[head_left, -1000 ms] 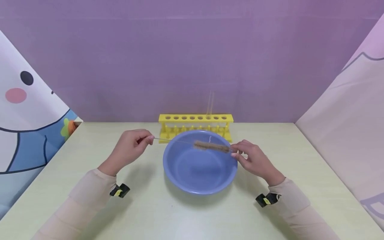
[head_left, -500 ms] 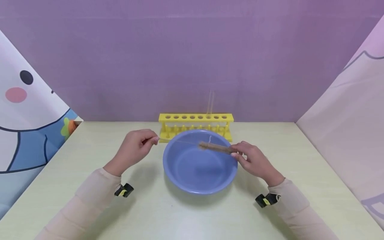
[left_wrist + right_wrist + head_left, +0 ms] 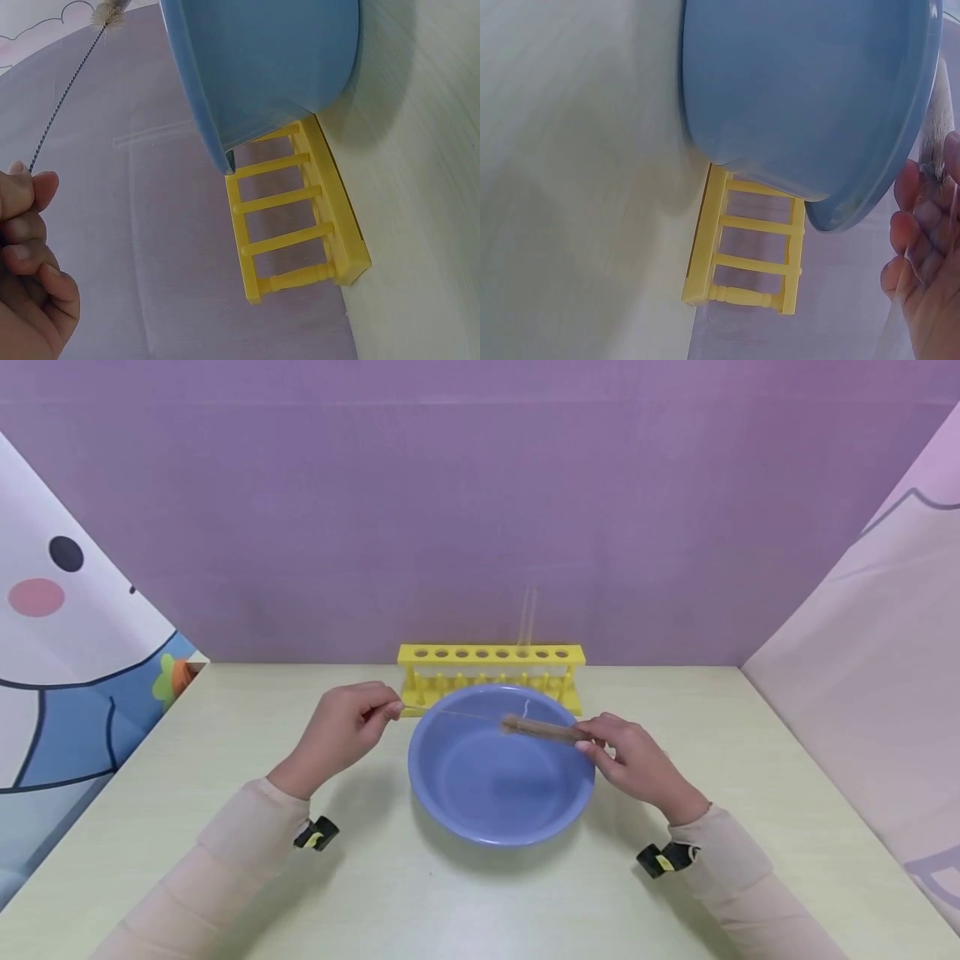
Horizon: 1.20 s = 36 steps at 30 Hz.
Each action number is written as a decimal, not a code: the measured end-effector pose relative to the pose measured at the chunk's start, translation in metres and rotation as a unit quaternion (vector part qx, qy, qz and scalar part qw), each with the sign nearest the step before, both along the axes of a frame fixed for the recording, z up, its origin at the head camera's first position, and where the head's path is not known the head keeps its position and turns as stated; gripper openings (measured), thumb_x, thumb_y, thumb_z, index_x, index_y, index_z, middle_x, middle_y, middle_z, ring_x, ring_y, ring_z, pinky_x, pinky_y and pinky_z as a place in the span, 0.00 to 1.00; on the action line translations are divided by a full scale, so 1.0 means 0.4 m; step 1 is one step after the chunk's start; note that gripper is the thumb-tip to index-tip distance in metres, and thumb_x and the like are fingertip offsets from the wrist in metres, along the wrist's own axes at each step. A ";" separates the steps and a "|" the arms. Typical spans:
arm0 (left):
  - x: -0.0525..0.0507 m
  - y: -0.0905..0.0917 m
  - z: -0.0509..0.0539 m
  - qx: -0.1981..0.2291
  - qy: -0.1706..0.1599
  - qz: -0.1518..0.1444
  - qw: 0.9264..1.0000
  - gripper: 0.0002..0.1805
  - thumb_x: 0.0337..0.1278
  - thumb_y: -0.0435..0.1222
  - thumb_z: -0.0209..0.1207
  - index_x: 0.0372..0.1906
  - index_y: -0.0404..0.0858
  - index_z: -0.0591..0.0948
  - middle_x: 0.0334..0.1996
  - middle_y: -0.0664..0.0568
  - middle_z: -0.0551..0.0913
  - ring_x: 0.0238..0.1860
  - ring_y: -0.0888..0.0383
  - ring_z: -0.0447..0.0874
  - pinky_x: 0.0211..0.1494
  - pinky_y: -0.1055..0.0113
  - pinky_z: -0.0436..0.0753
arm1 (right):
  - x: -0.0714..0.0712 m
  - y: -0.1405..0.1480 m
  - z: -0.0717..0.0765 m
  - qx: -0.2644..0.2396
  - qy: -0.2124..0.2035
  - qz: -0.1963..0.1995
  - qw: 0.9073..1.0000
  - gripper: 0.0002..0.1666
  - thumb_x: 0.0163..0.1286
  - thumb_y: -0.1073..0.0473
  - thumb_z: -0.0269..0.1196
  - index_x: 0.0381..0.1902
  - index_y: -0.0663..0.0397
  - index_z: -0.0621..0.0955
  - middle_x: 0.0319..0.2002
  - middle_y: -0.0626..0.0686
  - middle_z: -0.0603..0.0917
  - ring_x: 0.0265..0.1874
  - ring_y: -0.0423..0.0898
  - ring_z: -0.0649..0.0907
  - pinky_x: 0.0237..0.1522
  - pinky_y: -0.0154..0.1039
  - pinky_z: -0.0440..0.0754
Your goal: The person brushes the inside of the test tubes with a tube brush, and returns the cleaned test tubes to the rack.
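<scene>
Pinching twisted wire, the left hand holds a bristly brush.

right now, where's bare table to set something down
Bare tabletop: in front of the blue basin, left of the left hand and right of the right hand. Crowded: behind the basin (yellow rack) and over it (brush in test tube).

A purple backdrop rises behind a pale tabletop. A cartoon-printed sheet flanks it left, a whitish sheet right
</scene>
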State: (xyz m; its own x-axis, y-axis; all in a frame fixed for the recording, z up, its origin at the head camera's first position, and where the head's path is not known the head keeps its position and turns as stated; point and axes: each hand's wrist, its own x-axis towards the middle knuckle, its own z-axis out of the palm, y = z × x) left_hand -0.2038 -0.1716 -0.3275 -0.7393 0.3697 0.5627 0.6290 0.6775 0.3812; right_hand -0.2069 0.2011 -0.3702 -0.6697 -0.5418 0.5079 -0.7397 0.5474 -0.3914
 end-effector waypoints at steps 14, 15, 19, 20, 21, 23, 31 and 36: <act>-0.014 0.020 -0.015 -0.018 0.104 -0.035 0.994 0.08 0.52 0.29 0.64 0.23 0.42 0.79 0.19 0.57 0.74 0.20 0.66 0.66 0.28 0.69 0.77 | 0.001 -0.007 0.001 -0.002 -0.029 -0.002 1.000 0.11 0.62 0.67 0.63 0.44 0.62 0.82 0.30 0.49 0.80 0.26 0.37 0.73 0.22 0.31 0.71; -0.014 0.021 -0.016 -0.019 0.108 -0.037 0.993 0.08 0.51 0.29 0.65 0.23 0.42 0.79 0.19 0.57 0.74 0.20 0.66 0.66 0.28 0.69 0.77 | 0.001 -0.007 0.000 -0.005 -0.030 0.000 1.000 0.11 0.62 0.67 0.63 0.44 0.62 0.82 0.30 0.49 0.80 0.26 0.37 0.73 0.22 0.31 0.71; -0.017 0.021 -0.022 -0.025 0.118 -0.043 0.992 0.07 0.50 0.29 0.65 0.24 0.42 0.80 0.19 0.57 0.76 0.20 0.65 0.69 0.29 0.68 0.78 | -0.001 -0.009 -0.001 -0.016 -0.033 0.014 0.999 0.11 0.62 0.67 0.63 0.43 0.63 0.82 0.30 0.50 0.81 0.26 0.37 0.73 0.22 0.30 0.71; -0.018 0.021 -0.024 -0.026 0.121 -0.046 0.991 0.06 0.50 0.29 0.66 0.24 0.41 0.80 0.20 0.57 0.78 0.21 0.65 0.71 0.30 0.68 0.78 | -0.002 -0.009 -0.001 -0.018 -0.033 0.017 0.999 0.11 0.62 0.67 0.63 0.43 0.63 0.82 0.30 0.51 0.81 0.26 0.37 0.73 0.21 0.30 0.71; -0.020 0.020 -0.027 -0.029 0.125 -0.050 0.991 0.06 0.50 0.30 0.66 0.25 0.41 0.81 0.21 0.57 0.79 0.22 0.64 0.72 0.30 0.67 0.79 | -0.002 -0.010 0.000 -0.020 -0.035 0.021 0.999 0.11 0.63 0.67 0.63 0.44 0.64 0.82 0.30 0.52 0.81 0.26 0.37 0.73 0.21 0.30 0.71; -0.022 0.020 -0.033 -0.035 0.136 -0.057 0.988 0.04 0.50 0.31 0.66 0.27 0.41 0.82 0.22 0.57 0.81 0.23 0.64 0.75 0.31 0.66 0.79 | -0.001 -0.010 0.001 -0.022 -0.039 0.026 0.999 0.11 0.63 0.67 0.62 0.44 0.64 0.82 0.30 0.53 0.81 0.26 0.36 0.73 0.20 0.30 0.71; -0.024 0.025 -0.041 -0.040 0.169 -0.075 0.982 0.22 0.66 0.50 0.46 0.29 0.39 0.82 0.23 0.55 0.82 0.22 0.62 0.77 0.31 0.65 0.79 | -0.002 -0.012 0.001 -0.025 -0.053 0.037 0.998 0.11 0.63 0.69 0.61 0.44 0.65 0.82 0.31 0.52 0.81 0.26 0.36 0.74 0.23 0.30 0.74; -0.026 0.034 -0.042 -0.034 0.167 -0.088 0.981 0.16 0.62 0.46 0.53 0.30 0.39 0.82 0.23 0.55 0.82 0.22 0.62 0.75 0.31 0.65 0.79 | -0.004 -0.010 0.000 -0.034 -0.056 0.047 0.997 0.11 0.63 0.70 0.61 0.44 0.65 0.82 0.30 0.48 0.80 0.25 0.35 0.73 0.23 0.30 0.73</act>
